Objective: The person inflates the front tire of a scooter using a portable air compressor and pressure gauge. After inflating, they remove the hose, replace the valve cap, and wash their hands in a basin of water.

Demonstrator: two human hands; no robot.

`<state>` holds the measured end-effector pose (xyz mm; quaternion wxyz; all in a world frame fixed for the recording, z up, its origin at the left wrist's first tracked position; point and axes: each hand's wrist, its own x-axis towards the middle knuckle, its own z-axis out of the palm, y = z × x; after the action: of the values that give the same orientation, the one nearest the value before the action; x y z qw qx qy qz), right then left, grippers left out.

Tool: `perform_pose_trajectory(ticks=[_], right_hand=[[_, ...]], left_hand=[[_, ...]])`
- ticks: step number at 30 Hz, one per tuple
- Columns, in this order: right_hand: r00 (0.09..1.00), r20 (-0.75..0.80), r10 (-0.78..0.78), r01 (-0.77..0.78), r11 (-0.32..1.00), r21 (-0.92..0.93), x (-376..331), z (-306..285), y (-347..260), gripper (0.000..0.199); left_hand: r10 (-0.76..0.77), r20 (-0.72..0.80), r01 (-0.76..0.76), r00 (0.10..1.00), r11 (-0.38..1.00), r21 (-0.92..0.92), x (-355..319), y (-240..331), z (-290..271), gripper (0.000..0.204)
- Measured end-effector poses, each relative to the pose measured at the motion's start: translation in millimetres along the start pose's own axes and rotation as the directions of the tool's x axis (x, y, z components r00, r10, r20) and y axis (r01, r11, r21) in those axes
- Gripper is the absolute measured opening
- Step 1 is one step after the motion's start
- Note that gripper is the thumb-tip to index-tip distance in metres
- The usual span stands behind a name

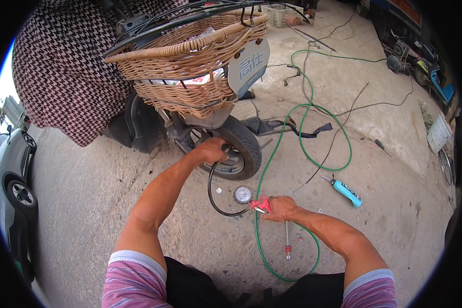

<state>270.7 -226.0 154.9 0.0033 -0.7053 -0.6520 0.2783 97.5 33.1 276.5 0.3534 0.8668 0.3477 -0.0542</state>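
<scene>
The wheel (pixel 234 149) of the scooter stands on the concrete ground (pixel 113 195), under the wicker basket (pixel 190 56). The left hand (pixel 210 150) is at the rim of this wheel, fingers curled around the end of the black hose (pixel 210 192) (probably pressing it on the valve, which I cannot see). In front of the wheel, nearer to the person, the right hand (pixel 281 208) closes its fingers around the red handle of the inflator gun (pixel 261 204), beside its round gauge (pixel 243 194). I judge the inflating step is in hand. The next move calls for a steady left hand and watching the gauge. A blue tool (pixel 347 192) lies to the right of the wheel, past the green hose (pixel 313 154).
</scene>
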Motion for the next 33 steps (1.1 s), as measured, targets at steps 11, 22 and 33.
perform_pose_trajectory(ticks=[11, 22, 33], right_hand=[[1.000, 0.006, 0.015, -0.015, 1.000, -0.013, 0, 2, 1, 0.066], [0.999, 0.031, 0.025, -0.024, 0.999, -0.025, -2, -2, -4, 0.061], [0.999, 0.040, 0.034, -0.033, 0.999, -0.022, -1, -1, -3, 0.060]], left_hand=[[0.023, -0.023, -0.023, 0.999, 1.000, 0.006, 2, -4, 3, 0.059], [0.026, -0.050, -0.024, 0.998, 0.998, 0.055, 1, -1, 3, 0.060], [-0.005, -0.027, 0.005, 1.000, 1.000, -0.008, -3, 3, 2, 0.061]])
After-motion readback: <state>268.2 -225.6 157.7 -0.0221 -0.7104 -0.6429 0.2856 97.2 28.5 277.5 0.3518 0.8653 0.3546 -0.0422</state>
